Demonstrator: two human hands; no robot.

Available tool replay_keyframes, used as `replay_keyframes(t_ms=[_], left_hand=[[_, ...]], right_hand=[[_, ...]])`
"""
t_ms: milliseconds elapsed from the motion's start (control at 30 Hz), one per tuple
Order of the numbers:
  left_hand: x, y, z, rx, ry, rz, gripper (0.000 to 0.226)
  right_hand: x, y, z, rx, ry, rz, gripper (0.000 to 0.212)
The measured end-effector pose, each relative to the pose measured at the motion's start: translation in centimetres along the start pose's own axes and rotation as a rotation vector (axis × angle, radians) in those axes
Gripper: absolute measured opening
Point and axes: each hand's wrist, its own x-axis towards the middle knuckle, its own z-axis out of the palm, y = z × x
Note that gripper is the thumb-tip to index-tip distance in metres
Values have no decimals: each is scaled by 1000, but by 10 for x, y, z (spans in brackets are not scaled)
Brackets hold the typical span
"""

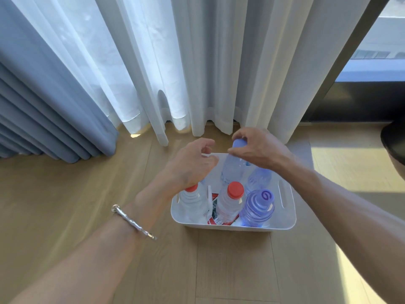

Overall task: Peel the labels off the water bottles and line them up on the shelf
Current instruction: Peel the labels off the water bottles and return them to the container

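A white plastic basket (285, 224) stands on the wooden floor and holds several water bottles. My right hand (260, 150) grips the purple cap of a clear bottle (232, 170) at the basket's far side; the bottle rises above the others. My left hand (192, 163) hovers just left of that bottle, fingers curled and apart, holding nothing. Two red-capped bottles (232, 200) (192, 198) stand at the front and left. A purple-capped ribbed bottle (260, 207) stands front right, another purple one (259, 178) behind it. A red and black label piece (213, 220) lies on the basket floor.
White sheer curtains (186, 73) hang to the floor just behind the basket. Blue pleated curtains (43, 102) fill the left. A dark window frame (350, 62) stands at the right. A dark round object (394, 141) shows at the right edge. A silver bracelet (133, 222) is on my left wrist.
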Motion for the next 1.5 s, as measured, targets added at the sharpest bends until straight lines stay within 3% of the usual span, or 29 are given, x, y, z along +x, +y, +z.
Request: replay_keyframes(t_ms=[167, 300, 433, 600, 800, 933, 1033, 1300, 1400, 1500], left_hand=[[-3, 1, 1, -64, 6, 20, 54], [-6, 6, -5, -172, 78, 145, 64], [-8, 12, -11, -226, 114, 192, 53], [-10, 14, -6, -304, 63, 218, 66], [-17, 20, 4, -505, 53, 229, 57], [-16, 27, -7, -711, 142, 175, 43], [-15, 30, -22, -813, 203, 173, 53], [-17, 29, -31, -696, 389, 124, 43], [-13, 24, -28, -613, 305, 119, 44], [-13, 22, -30, -646, 219, 125, 30]], right_hand=[[-8, -40, -41, 129, 158, -81, 29], [-17, -67, -63, 254, 253, -149, 20], [-23, -83, -66, 421, 363, -202, 17], [-24, -91, -59, 675, 419, -201, 19], [-17, -87, -56, 847, 296, -166, 34], [-15, -81, -49, 825, 215, -118, 62], [-19, -80, -39, 778, 96, -105, 49], [-28, -93, -7, 784, -79, -200, 33], [-31, -96, 0, 817, -47, -192, 52], [-27, -92, -1, 832, -35, -127, 75]])
